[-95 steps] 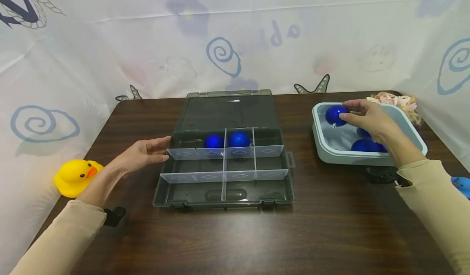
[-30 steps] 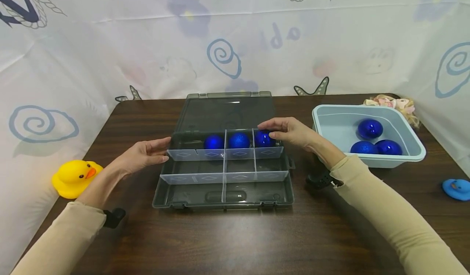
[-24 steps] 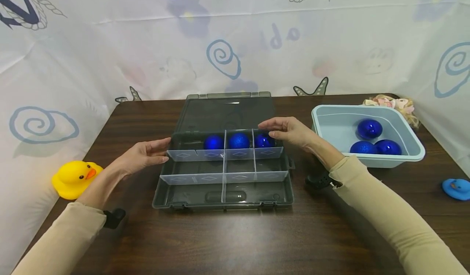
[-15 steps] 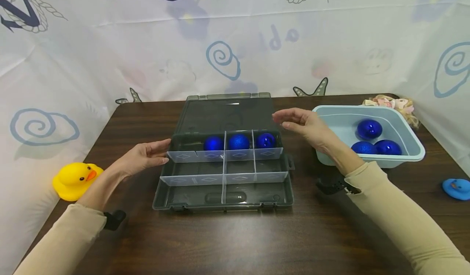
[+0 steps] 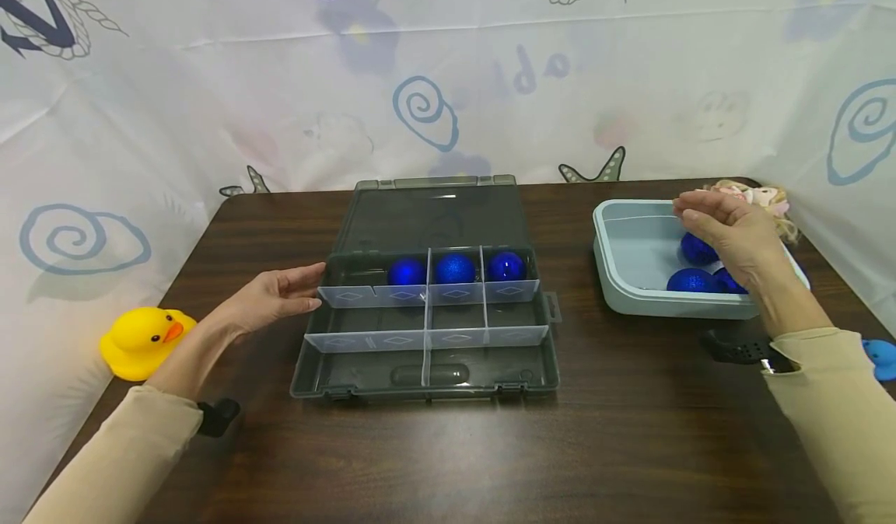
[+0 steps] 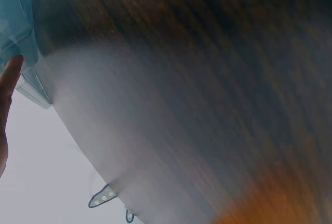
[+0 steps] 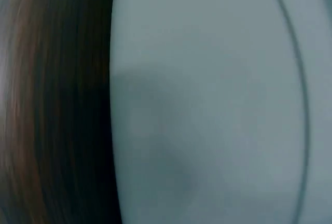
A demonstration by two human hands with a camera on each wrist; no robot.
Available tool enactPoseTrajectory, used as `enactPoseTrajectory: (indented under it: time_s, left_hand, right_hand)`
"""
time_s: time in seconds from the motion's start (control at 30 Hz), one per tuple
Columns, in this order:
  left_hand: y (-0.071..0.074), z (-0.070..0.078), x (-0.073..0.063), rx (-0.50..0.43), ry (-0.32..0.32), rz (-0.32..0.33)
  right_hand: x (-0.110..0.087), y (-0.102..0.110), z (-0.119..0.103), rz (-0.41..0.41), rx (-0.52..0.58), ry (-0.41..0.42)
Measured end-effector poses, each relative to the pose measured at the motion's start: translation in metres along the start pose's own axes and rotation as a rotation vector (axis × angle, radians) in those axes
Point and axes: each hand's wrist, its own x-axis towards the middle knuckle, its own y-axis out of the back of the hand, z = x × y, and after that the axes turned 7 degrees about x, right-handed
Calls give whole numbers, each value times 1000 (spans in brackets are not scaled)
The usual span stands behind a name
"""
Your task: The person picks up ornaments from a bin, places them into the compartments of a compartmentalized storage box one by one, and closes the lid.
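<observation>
My left hand (image 5: 271, 301) touches the left side of a smoky-clear divided storage box (image 5: 371, 367), fingers extended. Along the box's back row sit three blue ball ornaments: a matte one (image 5: 407, 272), a glittery one (image 5: 456, 268) and a shiny one (image 5: 506, 267), the last in the back right compartment. Over the right part of a pale blue tub (image 5: 609, 275) hovers my right hand (image 5: 735, 232), fingers loosely bent and nothing visible in them. Beneath it in the tub lie a blue ball (image 5: 698, 249), a glittery blue ball (image 5: 691, 281) and a third blue ball (image 5: 729, 281), partly hidden by the hand.
The box's lid (image 5: 430, 217) lies folded back behind it. At the left edge stands a yellow rubber duck (image 5: 145, 343); a small blue duck (image 5: 880, 358) is at far right, partly behind the sleeve. A doll (image 5: 763, 196) lies behind the tub. Dark wooden table (image 5: 448, 462) stretches in front.
My right hand carried a shiny blue ball from the tub into the back right compartment, let go of it, and moved right, back over the tub. My left hand stayed at the box.
</observation>
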Motion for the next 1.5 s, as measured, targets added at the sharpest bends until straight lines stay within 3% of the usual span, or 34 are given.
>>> enactPoseTrajectory:
  time_s: [0.07,0.17,0.27,0.6,0.8,0.9,1.03,1.2,1.5]
  left_hand:
    - [0,0,0,4,1,1]
    - [0,1,1,9,0,2]
    - [0,1,1,9,2,3]
    - [-1,0,2,0,10,5]
    - [-1,-1,1,-3,8,3]
    - [-1,0,1,-7,7,2]
    - [-1,0,1,-6,5,5]
    - [-1,0,0,-10,2,6]
    - [-1,-1,-1,-3,-4,8]
  right_hand:
    - [-3,12,-2,-16,-220,-57]
    - [-6,26,-6,-110,-533,-131]
    - [-7,34,-9,-209,-639,-171]
    - [-4,49,-8,-470,-690,-158]
    - [-3,49,-7,-553,-684,-182]
    - [-2,47,-5,-598,-714,-142]
    - [-2,44,-4,-613,-814,-95]
    - [-1,39,-3,-572,-915,-68]
    - [0,31,3,-602,-897,-3]
